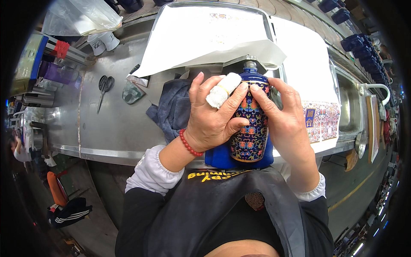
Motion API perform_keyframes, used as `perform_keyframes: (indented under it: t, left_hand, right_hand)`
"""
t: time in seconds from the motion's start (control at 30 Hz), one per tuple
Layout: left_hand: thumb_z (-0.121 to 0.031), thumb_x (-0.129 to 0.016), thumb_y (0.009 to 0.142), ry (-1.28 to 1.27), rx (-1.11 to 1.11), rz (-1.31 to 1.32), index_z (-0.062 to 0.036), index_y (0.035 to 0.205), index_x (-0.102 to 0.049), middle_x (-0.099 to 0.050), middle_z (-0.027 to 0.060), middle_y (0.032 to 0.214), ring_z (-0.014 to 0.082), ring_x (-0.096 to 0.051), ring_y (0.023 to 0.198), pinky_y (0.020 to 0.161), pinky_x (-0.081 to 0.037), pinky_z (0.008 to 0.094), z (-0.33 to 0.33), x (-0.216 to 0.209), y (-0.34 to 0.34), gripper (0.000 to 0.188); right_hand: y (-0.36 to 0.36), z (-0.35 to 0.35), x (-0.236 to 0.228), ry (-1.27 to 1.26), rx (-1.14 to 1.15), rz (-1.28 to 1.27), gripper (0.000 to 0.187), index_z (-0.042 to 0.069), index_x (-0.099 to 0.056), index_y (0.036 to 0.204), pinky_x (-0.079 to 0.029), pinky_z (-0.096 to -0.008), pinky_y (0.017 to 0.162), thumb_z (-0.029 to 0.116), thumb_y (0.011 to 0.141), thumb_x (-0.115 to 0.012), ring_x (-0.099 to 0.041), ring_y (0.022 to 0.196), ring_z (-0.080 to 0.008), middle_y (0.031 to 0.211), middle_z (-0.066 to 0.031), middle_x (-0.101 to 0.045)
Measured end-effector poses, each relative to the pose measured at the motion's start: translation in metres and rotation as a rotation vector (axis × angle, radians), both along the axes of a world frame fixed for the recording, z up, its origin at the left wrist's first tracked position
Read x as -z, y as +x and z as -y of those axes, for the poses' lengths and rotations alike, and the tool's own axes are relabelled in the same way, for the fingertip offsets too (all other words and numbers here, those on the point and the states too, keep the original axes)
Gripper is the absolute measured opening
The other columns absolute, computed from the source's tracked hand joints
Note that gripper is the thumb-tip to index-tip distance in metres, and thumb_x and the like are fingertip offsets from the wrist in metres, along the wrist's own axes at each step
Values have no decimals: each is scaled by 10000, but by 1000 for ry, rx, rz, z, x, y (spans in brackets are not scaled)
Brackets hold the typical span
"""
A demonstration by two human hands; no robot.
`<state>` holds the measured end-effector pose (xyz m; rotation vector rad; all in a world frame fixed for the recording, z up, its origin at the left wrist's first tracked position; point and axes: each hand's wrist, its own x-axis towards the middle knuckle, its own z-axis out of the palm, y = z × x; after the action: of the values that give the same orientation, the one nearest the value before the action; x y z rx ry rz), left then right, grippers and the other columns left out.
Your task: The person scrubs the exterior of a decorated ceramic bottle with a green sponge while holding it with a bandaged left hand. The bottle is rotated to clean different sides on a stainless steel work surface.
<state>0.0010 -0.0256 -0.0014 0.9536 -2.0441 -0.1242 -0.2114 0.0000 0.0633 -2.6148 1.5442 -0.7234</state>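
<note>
A dark blue bottle point(249, 128) with a colourful floral pattern lies tilted at the bench's front edge, its bare neck pointing away from me. Under its lower end is a blue cloth pad point(218, 157). My left hand point(212, 118) keeps a rolled white cloth point(223, 91) between its fingers, with index fingertip and thumb against the bottle's left side. My right hand point(286, 115) grips the bottle from the right, thumb on its upper front and fingers around its side. A grey-blue cloth point(174, 109) lies crumpled beside my left hand.
Black scissors point(104, 91) and a flat scraper-like piece point(133, 92) lie on the metal bench at left. White sheets point(201, 40) cover a tray at the back. A patterned printed sheet point(323, 122) rests at right, before a sink point(349, 105). White cups point(102, 43) stand far left.
</note>
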Motion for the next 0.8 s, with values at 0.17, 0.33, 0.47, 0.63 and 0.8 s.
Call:
perform_keyframes:
  t: [0.17, 0.33, 0.47, 0.63, 0.8]
  left_hand:
    - [-661, -448, 1008, 16, 5, -12, -105, 1369, -681, -647, 108, 1318, 301, -506, 1264, 1207, -185, 579, -1, -5, 1, 703]
    - [-736, -372, 986, -25, -38, 158, -156, 1376, -691, -640, 103, 1315, 310, -502, 1249, 1231, -128, 550, -2, -10, -2, 768]
    - [-740, -361, 987, -24, -28, 163, -148, 1386, -680, -628, 109, 1335, 320, -498, 1259, 1227, -132, 565, -1, -11, -3, 781]
    - [-722, -416, 983, 4, -6, 136, -112, 1433, -607, -612, 111, 1371, 307, -483, 1287, 1207, -105, 647, 1, -11, -1, 782]
    - [-717, -404, 998, -9, 15, 25, -34, 1445, -561, -624, 111, 1395, 315, -516, 1267, 1216, -137, 623, 2, -8, 1, 832]
  right_hand:
    - [-5, 2, 5, -15, -26, 81, 676, 99, -615, 1418, -491, -469, 1002, -101, 772, -639, -581, 1175, -404, 1341, -214, -556]
    - [-10, -4, 10, 14, 5, 159, 644, -31, -564, 1421, -498, -460, 994, -164, 791, -575, -596, 1152, -414, 1316, -237, -576]
    - [-16, -5, 15, -23, 1, 230, 623, -28, -566, 1417, -510, -450, 989, -162, 809, -593, -616, 1147, -410, 1288, -232, -609]
    - [-26, 7, 17, -130, -62, 403, 521, -11, -630, 1289, -553, -422, 889, -165, 791, -652, -666, 1041, -387, 1145, -199, -680]
    - [-26, 8, -7, -226, -232, 188, 474, 58, -711, 1130, -472, -399, 755, -24, 666, -756, -593, 854, -296, 990, -108, -635]
